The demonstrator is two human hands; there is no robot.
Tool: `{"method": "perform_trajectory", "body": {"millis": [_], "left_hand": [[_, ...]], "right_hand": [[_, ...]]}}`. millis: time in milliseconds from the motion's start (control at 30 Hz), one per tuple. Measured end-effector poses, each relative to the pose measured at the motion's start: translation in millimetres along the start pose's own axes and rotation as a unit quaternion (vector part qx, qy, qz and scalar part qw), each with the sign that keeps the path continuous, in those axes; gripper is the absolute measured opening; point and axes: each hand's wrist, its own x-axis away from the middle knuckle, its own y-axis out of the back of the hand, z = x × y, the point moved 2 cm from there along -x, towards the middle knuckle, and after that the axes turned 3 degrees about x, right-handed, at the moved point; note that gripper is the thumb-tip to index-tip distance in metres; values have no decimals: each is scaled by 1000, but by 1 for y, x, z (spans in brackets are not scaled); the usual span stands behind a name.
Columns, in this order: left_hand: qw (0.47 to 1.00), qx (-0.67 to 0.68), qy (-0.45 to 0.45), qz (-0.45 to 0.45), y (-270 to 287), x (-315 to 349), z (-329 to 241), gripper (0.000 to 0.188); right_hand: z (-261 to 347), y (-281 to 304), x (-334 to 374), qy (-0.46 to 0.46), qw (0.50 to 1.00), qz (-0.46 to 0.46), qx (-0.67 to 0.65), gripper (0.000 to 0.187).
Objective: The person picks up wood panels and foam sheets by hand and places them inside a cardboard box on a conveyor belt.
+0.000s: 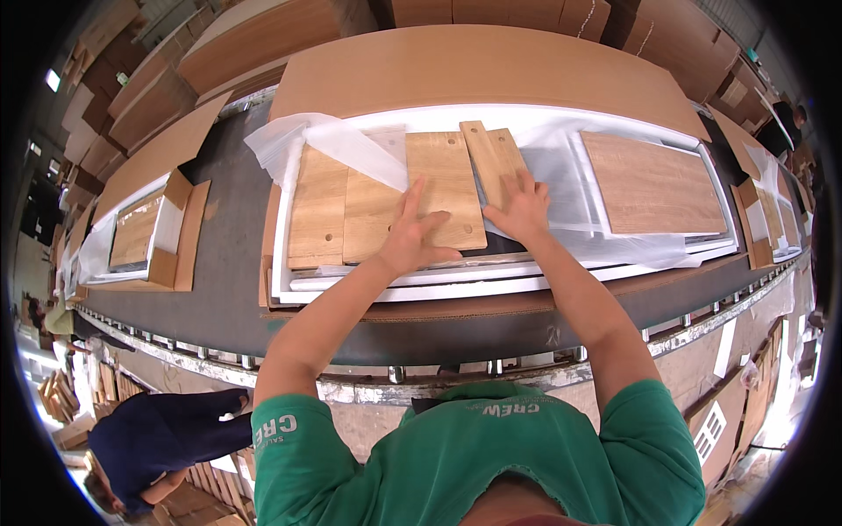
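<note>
A long, shallow carton (491, 307) lined with white foam (368, 294) lies in front of me. My left hand (414, 235) is open, its fingers spread over the lower part of a light wooden panel (443, 180) with small round holes. Just right of that panel, narrow wooden boards (493, 158) lie at a slant. My right hand (524, 209) is closed around their near end, thumb on the left side and fingers over the right. Farther left, more wooden panels (317, 206) lie flat, partly under translucent foam sheet (351, 149). What the right fingertips touch underneath is hidden.
A browner wooden panel (653, 184) fills the carton's right end. The carton rests on a dark conveyor belt (224, 254) with a roller edge. Other open cartons stand left (180, 232) and right (754, 232). A co-worker in dark clothes (158, 438) bends at lower left.
</note>
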Motion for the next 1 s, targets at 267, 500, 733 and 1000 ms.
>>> {"method": "perform_trajectory", "body": {"millis": [267,500,733,1000], "left_hand": [[1000,-12,-2,8,-22,-18,0,56],[986,-169,-10,7,-16,-31,9,61],[982,-162,-72,-60,-24,-27,12,63],[995,-94,11,17,-44,-81,7,53]], "right_hand": [[-4,-4,-2,-24,999,-22,-1,65],[-6,0,-6,-46,998,-41,-31,66],[1,12,-15,-12,998,59,20,63],[-16,12,-16,20,994,105,-38,46]]}}
